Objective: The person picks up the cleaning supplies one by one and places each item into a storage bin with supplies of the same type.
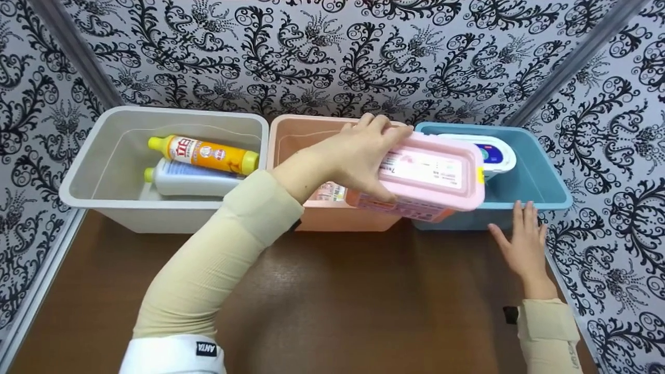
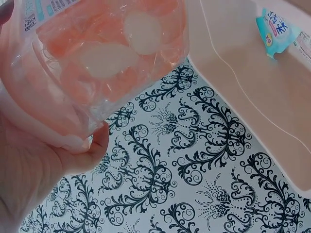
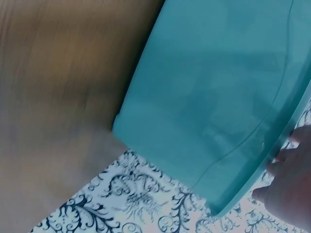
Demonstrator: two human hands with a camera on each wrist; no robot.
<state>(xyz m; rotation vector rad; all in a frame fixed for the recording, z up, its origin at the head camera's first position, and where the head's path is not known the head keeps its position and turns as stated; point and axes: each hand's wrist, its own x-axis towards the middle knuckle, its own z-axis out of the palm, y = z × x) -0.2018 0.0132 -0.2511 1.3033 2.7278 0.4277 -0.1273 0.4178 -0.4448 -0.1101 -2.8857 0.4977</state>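
My left hand (image 1: 363,153) grips a pink-lidded plastic box (image 1: 434,169) by its end, thumb on the near side and fingers over the far side. It is held above the peach bin (image 1: 358,223) and the blue bin (image 1: 550,202). In the left wrist view the clear lower part of the box (image 2: 109,58) shows pink contents with white oval patches. My right hand (image 1: 524,249) has its fingers straight at the front rim of the blue bin. A white container with a blue label (image 1: 501,156) stands in that bin, partly hidden behind the box.
A grey bin (image 1: 98,202) at left holds an orange bottle with yellow caps (image 1: 208,153) and a white bottle (image 1: 192,182). A small teal packet (image 2: 277,30) lies in the peach bin. The bins stand on a brown table (image 1: 332,311) between patterned walls (image 1: 322,52).
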